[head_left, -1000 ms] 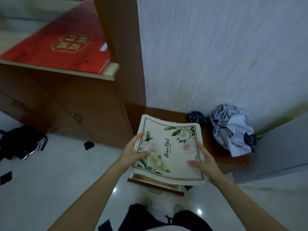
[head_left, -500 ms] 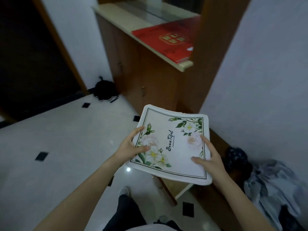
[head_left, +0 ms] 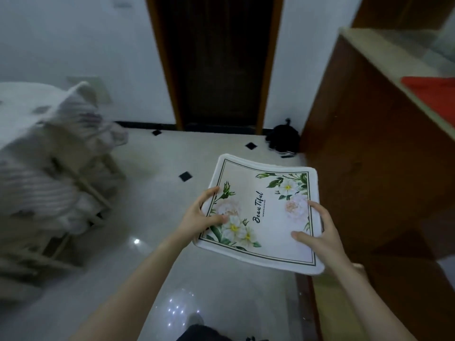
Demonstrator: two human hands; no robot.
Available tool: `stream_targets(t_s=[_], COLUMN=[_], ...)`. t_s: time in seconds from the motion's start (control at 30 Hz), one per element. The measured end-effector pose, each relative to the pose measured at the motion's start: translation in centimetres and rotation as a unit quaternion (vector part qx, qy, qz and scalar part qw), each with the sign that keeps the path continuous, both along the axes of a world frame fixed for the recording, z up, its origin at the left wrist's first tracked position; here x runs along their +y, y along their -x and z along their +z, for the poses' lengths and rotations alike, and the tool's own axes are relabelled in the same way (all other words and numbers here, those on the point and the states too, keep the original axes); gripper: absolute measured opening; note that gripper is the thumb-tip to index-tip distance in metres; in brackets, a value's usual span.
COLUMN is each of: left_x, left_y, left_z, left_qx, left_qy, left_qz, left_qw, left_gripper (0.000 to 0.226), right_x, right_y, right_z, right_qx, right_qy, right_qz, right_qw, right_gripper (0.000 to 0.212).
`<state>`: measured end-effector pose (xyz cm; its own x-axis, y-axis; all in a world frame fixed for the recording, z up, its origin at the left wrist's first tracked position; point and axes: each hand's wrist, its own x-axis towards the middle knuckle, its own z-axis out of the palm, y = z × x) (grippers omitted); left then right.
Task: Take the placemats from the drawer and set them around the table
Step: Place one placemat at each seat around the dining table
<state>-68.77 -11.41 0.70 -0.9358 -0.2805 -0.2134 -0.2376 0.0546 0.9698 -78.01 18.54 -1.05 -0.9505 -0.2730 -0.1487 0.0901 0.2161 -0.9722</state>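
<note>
I hold a stack of white placemats [head_left: 264, 212] printed with flowers and the word "Beautiful", level in front of me above the floor. My left hand [head_left: 199, 215] grips the stack's left edge, thumb on top. My right hand [head_left: 317, 232] grips the right edge, thumb and fingers on the printed face. The drawer's light wooden edge [head_left: 327, 291] shows low at the right, under my right forearm. A white table [head_left: 22, 104] is at the far left, blurred.
A wooden chair [head_left: 61, 183] draped with striped cloth stands at the left by the table. A dark doorway [head_left: 219, 60] is straight ahead. A brown cabinet [head_left: 369, 153] with a red item [head_left: 435, 92] on top fills the right. A black bag [head_left: 283, 139] lies at its foot.
My view has swung left, away from the drawer and wall, toward the doorway and the table. Both hands keep the same hold on the placemats.
</note>
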Motion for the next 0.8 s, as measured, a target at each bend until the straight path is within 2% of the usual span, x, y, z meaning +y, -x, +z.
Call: stream_targets(t_s=[0.27,0.43,0.6,0.8], left_x=[-16.4,-23.9,-28.8,-34.6], left_y=[-7.1,-9.6,-8.5,-2.7], left_z=[0.1,0.3,-0.3,-1.3], left_qx=[-0.005,-0.011,-0.009,-0.010], left_qy=[0.036,0.044,0.032,0.017], left_qz=[0.155,0.217,0.267,0.312], left_qw=[0.987,0.975,0.963,0.950], left_gripper=[0.067,0.064,0.064,0.065], right_x=[-20.2,-30.0,-37.1,-45.1], right_y=[0.4,1.4,4.7,12.3], right_z=[-0.2,0.4,0.4,-0.4], right_qx=[0.007,0.010,0.013,0.006], right_qy=[-0.006,-0.007,-0.019,-0.008], right_qz=[0.140,0.201,0.251,0.294], right_qw=[0.990,0.980,0.968,0.956], right_gripper=[0.079,0.080,0.080,0.078])
